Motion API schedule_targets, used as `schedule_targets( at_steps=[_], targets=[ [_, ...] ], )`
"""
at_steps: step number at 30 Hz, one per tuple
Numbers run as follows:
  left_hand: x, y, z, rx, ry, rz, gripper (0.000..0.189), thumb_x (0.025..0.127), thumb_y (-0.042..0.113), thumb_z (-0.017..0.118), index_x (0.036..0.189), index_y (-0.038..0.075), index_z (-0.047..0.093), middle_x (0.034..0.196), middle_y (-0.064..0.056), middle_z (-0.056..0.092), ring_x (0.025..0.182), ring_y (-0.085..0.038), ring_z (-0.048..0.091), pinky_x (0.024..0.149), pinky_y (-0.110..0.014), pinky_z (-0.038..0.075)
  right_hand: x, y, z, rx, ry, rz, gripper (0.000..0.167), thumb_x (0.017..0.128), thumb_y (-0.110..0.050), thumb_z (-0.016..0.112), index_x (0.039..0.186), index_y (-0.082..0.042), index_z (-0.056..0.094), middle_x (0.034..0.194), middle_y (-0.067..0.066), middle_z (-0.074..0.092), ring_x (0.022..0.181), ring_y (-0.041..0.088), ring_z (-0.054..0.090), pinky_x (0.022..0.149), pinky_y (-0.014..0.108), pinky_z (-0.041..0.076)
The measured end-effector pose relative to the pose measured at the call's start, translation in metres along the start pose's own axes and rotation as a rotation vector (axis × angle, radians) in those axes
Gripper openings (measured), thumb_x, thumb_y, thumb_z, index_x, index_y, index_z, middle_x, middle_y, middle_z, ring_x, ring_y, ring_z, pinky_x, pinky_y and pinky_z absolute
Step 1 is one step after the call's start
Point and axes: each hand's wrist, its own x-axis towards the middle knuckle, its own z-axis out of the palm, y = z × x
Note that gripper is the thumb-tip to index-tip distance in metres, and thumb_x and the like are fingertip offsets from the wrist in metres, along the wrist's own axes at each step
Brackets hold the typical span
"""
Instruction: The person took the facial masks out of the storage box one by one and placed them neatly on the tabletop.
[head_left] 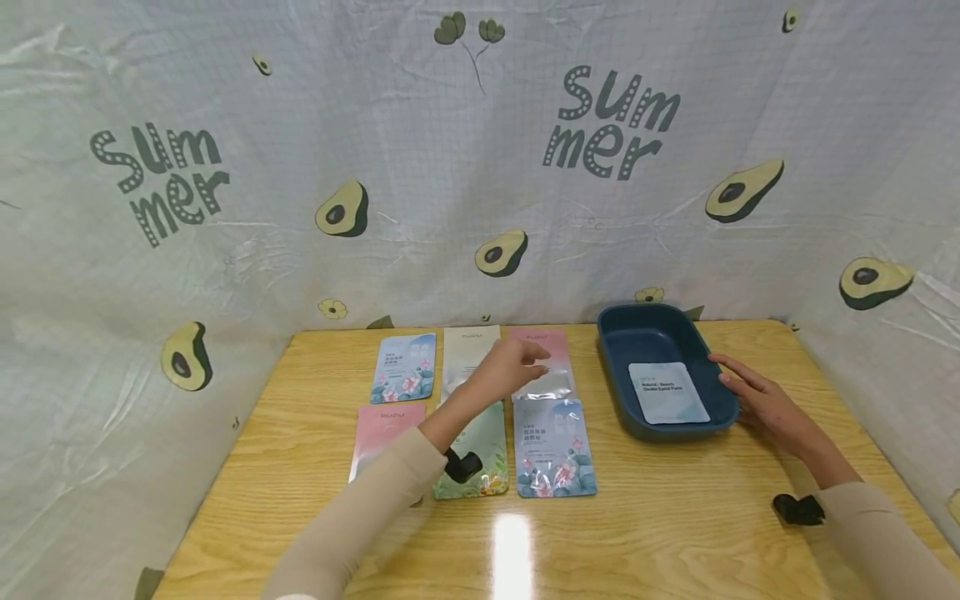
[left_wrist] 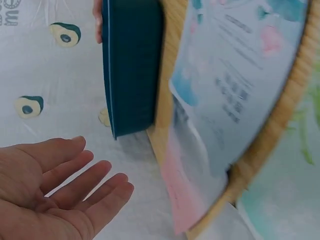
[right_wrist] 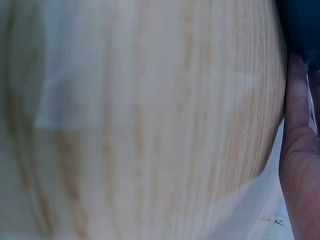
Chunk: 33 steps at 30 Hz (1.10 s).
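Observation:
My left hand (head_left: pixel 510 367) hovers over the back row of flat sachets, its fingers loosely bent with nothing between them. Below its fingertips is a pink sachet (head_left: pixel 554 350) with a silvery lower part, partly covered by a blue floral sachet (head_left: pixel 555 450). In the left wrist view the same hand (left_wrist: pixel 65 195) shows relaxed fingers apart from the packets. At the right, a dark blue basin (head_left: pixel 626 367) holds a pale blue-white sachet (head_left: pixel 669 393) lying against its near end. My right hand (head_left: pixel 772 412) touches the basin's right rim with fairly straight fingers.
Other sachets lie in two rows on the wooden table (head_left: pixel 645 517): a blue floral one (head_left: pixel 405 367), a cream one (head_left: pixel 468 346), a pink one (head_left: pixel 382 425) and a green one (head_left: pixel 487 458). A printed cloth (head_left: pixel 420 167) hangs behind the table.

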Motion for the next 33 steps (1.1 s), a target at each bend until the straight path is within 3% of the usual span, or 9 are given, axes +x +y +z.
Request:
schedule_targets(
  at_steps=[8,13,16,21,27,33],
  targets=[
    [0.025,0.031,0.012,0.051,-0.016,0.064,0.032,0.1,0.015,0.067,0.131,0.007,0.07,0.133,-0.006,0.067,0.121,-0.025,0.064,0.099,-0.03,0.055,0.004,-0.002,0.0,-0.009,-0.011,-0.011,0.057,0.113,-0.036,0.036,0.165,-0.02,0.019,0.166,0.028,0.002,0.115,-0.017,0.046,0.088,0.015,0.053],
    [0.042,0.049,0.024,0.07,-0.043,0.071,0.031,0.101,0.02,0.066,0.131,0.013,0.07,0.131,-0.001,0.069,0.121,-0.018,0.063,0.092,-0.022,0.055,0.001,-0.003,-0.002,-0.018,-0.008,-0.014,0.057,0.113,-0.036,0.036,0.165,-0.021,0.018,0.166,0.029,0.003,0.115,-0.016,0.047,0.088,0.015,0.053],
    [0.054,0.06,0.034,0.06,-0.067,0.086,0.032,0.101,0.021,0.066,0.132,0.014,0.07,0.13,0.001,0.069,0.12,-0.015,0.063,0.088,-0.017,0.054,-0.001,-0.003,-0.003,-0.014,-0.009,-0.011,0.057,0.113,-0.036,0.035,0.165,-0.021,0.018,0.166,0.03,0.002,0.115,-0.017,0.048,0.088,0.015,0.053],
    [0.073,0.081,0.053,0.122,-0.109,0.132,0.034,0.1,0.022,0.067,0.133,0.015,0.069,0.131,0.004,0.068,0.121,-0.009,0.063,0.088,-0.011,0.052,-0.003,-0.001,-0.003,-0.015,0.0,-0.002,0.057,0.113,-0.036,0.035,0.165,-0.022,0.017,0.166,0.028,0.0,0.113,-0.019,0.046,0.087,0.014,0.053],
    [0.09,0.099,0.071,0.149,-0.134,0.05,0.035,0.099,0.025,0.069,0.134,0.022,0.068,0.132,0.012,0.067,0.121,0.001,0.059,0.088,-0.008,0.05,-0.002,0.001,0.002,-0.001,-0.009,0.01,0.057,0.113,-0.037,0.035,0.165,-0.024,0.017,0.166,0.027,0.001,0.114,-0.017,0.048,0.088,0.015,0.053],
    [0.101,0.106,0.08,0.169,-0.12,-0.015,0.036,0.097,0.027,0.071,0.133,0.024,0.069,0.127,0.013,0.068,0.12,-0.001,0.059,0.09,-0.01,0.05,-0.001,0.0,0.005,0.008,-0.018,0.012,0.057,0.112,-0.037,0.035,0.165,-0.024,0.016,0.166,0.028,0.0,0.114,-0.02,0.046,0.088,0.013,0.052]
  ],
)
